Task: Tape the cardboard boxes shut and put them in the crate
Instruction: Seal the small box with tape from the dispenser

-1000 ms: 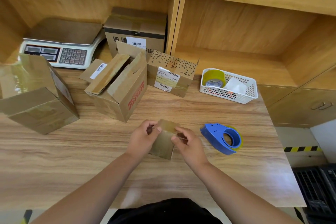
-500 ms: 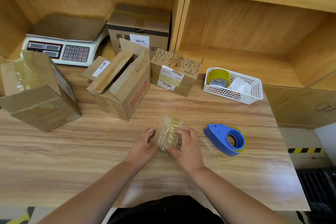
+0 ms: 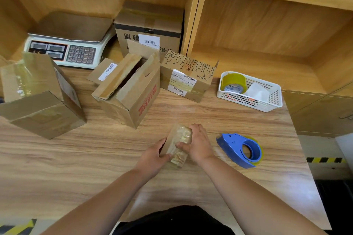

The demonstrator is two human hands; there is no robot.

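A small flat cardboard box [image 3: 178,143], shiny with clear tape, stands tilted on the wooden table [image 3: 76,168] in front of me. My left hand [image 3: 153,155] grips its left side and my right hand [image 3: 198,144] grips its right side, thumb across the taped face. A blue tape dispenser [image 3: 241,149] lies on the table just right of my right hand. Behind are an open box with red lettering [image 3: 131,89], a taped box at the left [image 3: 38,95], a printed box with labels [image 3: 188,78] and a box on the shelf [image 3: 150,26].
A digital scale [image 3: 70,44] sits at the back left. A white perforated basket [image 3: 250,91] with a tape roll [image 3: 234,82] stands at the back right. Wooden shelf compartments rise behind the table. The table's right edge drops to a floor with hazard striping [image 3: 324,159]. No crate shows.
The small box has been turned in my hands from its plain cardboard face to a shiny taped side, and stood more upright. The camera has shifted slightly.
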